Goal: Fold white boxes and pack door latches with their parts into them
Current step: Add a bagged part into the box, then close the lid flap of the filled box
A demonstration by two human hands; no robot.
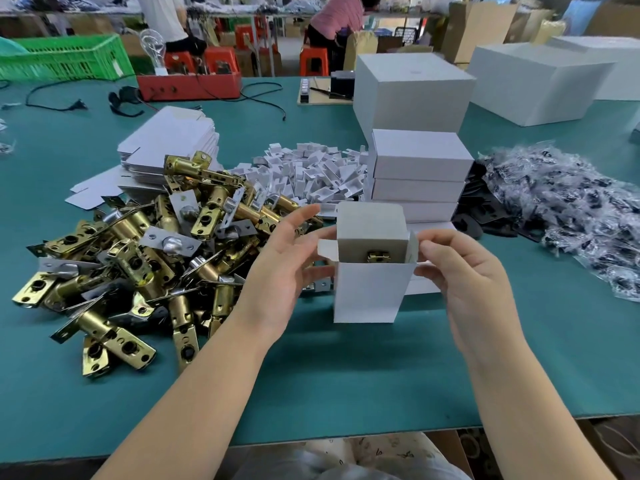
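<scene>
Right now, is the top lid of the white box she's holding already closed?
No, the white box stands upright with its lid flap raised and side flaps out, and a brass latch shows inside the open top.

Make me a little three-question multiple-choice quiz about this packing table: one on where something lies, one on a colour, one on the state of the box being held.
1. Where is the heap of brass door latches?
A. left of the held box
B. inside the green crate
C. on top of the stacked boxes

2. What colour is the table top?
A. red
B. teal green
C. yellow

3. What state is the white box between the hands in?
A. flat, unfolded
B. closed and stacked
C. upright, top open, a latch inside

Answers:
1 A, the heap lies on the table beyond the left hand.
2 B, bare teal surface shows all round the work.
3 C, the lid flap stands up, a brass end shows inside, and the right hand pinches a side flap.
</scene>
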